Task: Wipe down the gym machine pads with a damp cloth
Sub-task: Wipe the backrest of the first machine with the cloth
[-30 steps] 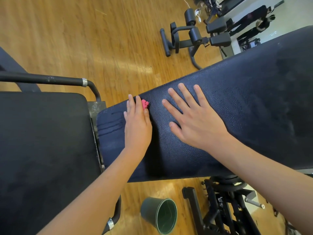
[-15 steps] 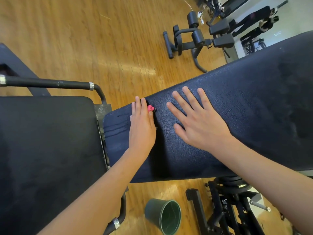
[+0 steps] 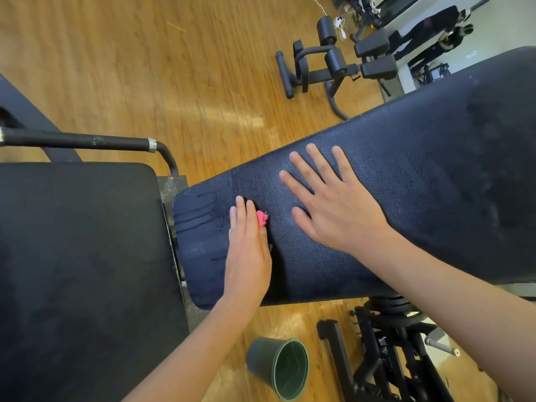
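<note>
A long dark blue bench pad [image 3: 420, 184] runs from the centre to the upper right. My left hand [image 3: 248, 253] lies flat on its near end with straight fingers, pressing a pink cloth [image 3: 262, 219] against the pad; only a small corner of the cloth shows beside my fingers. Wet streaks mark the pad left of that hand. My right hand [image 3: 330, 201] rests flat on the pad with fingers spread, holding nothing. A second black seat pad [image 3: 81, 271] fills the lower left.
A dark green bucket [image 3: 280, 368] stands on the wooden floor below the bench. A black handle bar [image 3: 87, 140] crosses above the seat pad. The black machine frame [image 3: 385, 352] sits at lower right. Another leg machine [image 3: 333, 65] stands at the top.
My left hand has slid with the pink cloth from the far edge of the pad toward me. My right hand stays flat on the pad.
</note>
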Demonstrator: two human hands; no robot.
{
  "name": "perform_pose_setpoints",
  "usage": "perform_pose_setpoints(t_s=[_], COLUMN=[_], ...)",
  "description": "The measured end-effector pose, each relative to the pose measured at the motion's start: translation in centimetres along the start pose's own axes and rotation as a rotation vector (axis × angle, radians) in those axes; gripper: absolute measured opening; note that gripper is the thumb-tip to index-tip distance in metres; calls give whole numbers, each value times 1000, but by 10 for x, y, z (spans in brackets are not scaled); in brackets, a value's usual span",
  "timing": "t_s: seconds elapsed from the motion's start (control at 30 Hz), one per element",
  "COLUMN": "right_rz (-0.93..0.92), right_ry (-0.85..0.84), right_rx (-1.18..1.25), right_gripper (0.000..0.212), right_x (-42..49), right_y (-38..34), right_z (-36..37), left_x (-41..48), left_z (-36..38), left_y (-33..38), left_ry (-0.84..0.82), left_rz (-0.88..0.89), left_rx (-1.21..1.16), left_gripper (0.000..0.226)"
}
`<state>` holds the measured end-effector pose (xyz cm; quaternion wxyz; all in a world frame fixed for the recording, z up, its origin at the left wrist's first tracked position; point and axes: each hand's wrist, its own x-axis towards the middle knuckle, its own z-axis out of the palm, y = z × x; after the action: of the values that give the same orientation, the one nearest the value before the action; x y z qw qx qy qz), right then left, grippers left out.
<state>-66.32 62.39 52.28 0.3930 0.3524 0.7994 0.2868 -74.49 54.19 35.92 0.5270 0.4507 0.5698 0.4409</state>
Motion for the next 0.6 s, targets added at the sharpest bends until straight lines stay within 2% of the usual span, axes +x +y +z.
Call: perform_pose_setpoints(t_s=[0.13,0.23,0.6], right_rz=[0,1,8], right_ry=[-4,-3,12], right_rx=[0,1,-7], right_gripper=[67,67,67], right_x=[1,0,1], right_y=[-1,0,-1], right_z=[-1,-2,-1], left_x=[20,28,-34], left_z=[-6,-6,10], left_y=[1,2,-10], left_ry=[89,107,-21], left_rz=[-44,-47,-11], left_rx=[-117,-99,21], left_gripper=[57,57,60])
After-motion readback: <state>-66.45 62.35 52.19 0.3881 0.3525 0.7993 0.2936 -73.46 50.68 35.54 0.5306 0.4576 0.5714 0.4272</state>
